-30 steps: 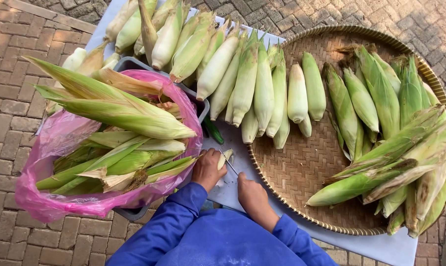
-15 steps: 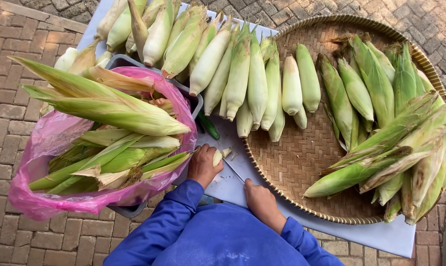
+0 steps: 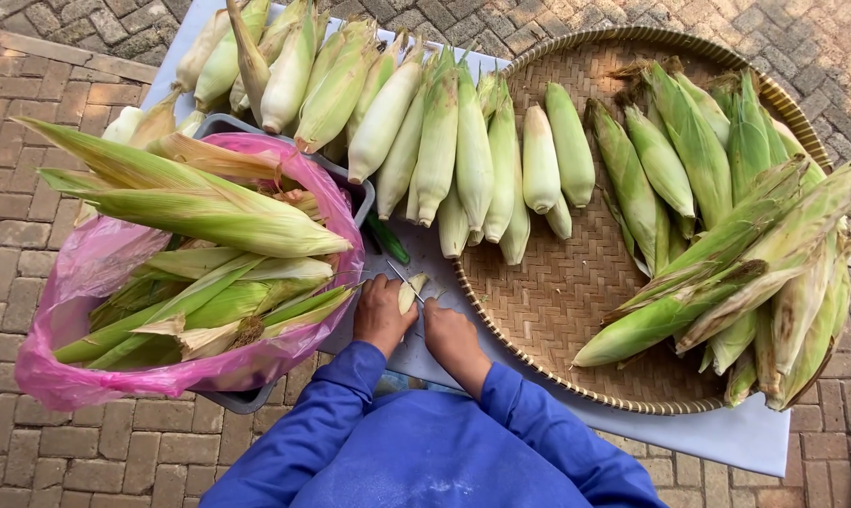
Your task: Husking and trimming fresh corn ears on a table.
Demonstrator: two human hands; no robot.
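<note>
My left hand (image 3: 381, 316) grips a small pale piece of corn (image 3: 407, 293) over the white board (image 3: 726, 435). My right hand (image 3: 451, 341) sits close beside it and holds a thin knife (image 3: 403, 278), whose blade points up and left and lies against the piece. Both arms are in blue sleeves. The hands are between the pink bag of husks (image 3: 87, 273) on the left and the woven tray (image 3: 557, 292) on the right.
A grey bin lined with the pink bag holds green husks and unpeeled ears. A row of pale trimmed corn ears (image 3: 472, 150) lies across the board's far side. Green ears (image 3: 726, 245) are piled on the round tray's right half. Brick paving surrounds everything.
My right hand has moved left and up, closer to my left hand, bringing the knife onto the corn piece. The left hand has hardly moved.
</note>
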